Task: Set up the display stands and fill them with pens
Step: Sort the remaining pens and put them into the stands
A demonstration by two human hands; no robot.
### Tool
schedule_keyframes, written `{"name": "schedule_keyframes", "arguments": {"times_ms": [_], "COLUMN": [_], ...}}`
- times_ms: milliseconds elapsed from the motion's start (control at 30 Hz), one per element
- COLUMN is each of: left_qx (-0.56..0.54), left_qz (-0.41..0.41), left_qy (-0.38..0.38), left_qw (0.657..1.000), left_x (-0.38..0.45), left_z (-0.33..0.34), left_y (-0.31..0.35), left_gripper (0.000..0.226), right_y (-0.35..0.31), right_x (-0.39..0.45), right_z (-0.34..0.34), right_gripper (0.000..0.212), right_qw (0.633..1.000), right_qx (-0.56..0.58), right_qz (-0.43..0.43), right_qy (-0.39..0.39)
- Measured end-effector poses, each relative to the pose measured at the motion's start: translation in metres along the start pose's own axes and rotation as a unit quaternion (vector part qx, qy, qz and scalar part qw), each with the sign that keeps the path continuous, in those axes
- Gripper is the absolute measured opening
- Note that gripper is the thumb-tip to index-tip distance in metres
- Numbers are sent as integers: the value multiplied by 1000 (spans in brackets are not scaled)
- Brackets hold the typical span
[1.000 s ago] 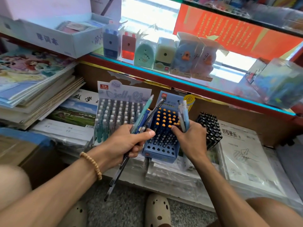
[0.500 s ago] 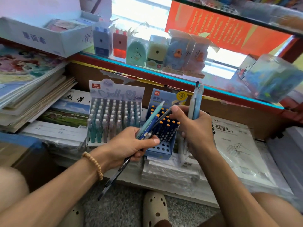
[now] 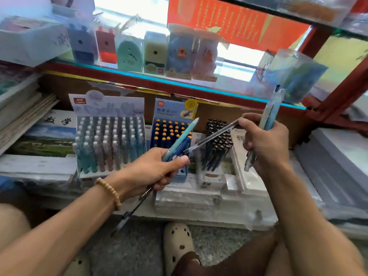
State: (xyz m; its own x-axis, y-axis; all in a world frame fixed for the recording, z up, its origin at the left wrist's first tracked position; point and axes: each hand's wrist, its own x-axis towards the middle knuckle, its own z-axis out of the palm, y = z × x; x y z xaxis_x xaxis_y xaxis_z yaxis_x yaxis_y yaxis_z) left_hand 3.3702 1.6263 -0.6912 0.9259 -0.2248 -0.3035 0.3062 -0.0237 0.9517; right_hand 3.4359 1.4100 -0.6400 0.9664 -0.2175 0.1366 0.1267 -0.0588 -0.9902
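My left hand (image 3: 153, 172) grips a bundle of pens (image 3: 180, 139) in teal, dark blue and black, in front of the display stands. My right hand (image 3: 262, 140) holds two light-blue pens (image 3: 268, 114) upright in its palm, and its fingertips pinch the top end of a grey pen (image 3: 215, 136) that slants out of the left hand's bundle. Behind stand a white stand (image 3: 108, 136) full of pastel pens, a blue stand (image 3: 171, 126) with orange-capped pens, and a black pen holder (image 3: 218, 144).
Stacks of exercise books (image 3: 29, 124) lie at the left, wrapped paper packs (image 3: 201, 198) under the stands and at the right. A glass shelf (image 3: 159, 80) above carries boxed pencil sharpeners (image 3: 130, 54). My sandalled foot (image 3: 178, 246) rests on the grey floor below.
My right hand has lifted away from the blue stand, moved right with its light-blue pens and taken hold of the grey pen's end. The left hand stayed roughly in place.
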Motion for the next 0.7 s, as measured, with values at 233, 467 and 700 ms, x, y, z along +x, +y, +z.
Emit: {"name": "schedule_keyframes", "arguments": {"times_ms": [233,467,700], "left_qx": [-91,-150,-144], "left_qz": [-22,-46,-44], "left_qy": [15,19,6], "left_qw": [995,987,989], "left_x": [13,23,25], "left_z": [13,24,33], "left_y": [1,0,1], "left_gripper": [30,27,29], "right_y": [17,41,53], "right_x": [4,11,17], "right_z": [-41,-50,-44], "right_gripper": [14,13,6], "right_qw": [986,950,931], "right_qx": [-137,-278,-336], "right_qz": [-61,-112,-129], "right_qy": [72,83,61]}}
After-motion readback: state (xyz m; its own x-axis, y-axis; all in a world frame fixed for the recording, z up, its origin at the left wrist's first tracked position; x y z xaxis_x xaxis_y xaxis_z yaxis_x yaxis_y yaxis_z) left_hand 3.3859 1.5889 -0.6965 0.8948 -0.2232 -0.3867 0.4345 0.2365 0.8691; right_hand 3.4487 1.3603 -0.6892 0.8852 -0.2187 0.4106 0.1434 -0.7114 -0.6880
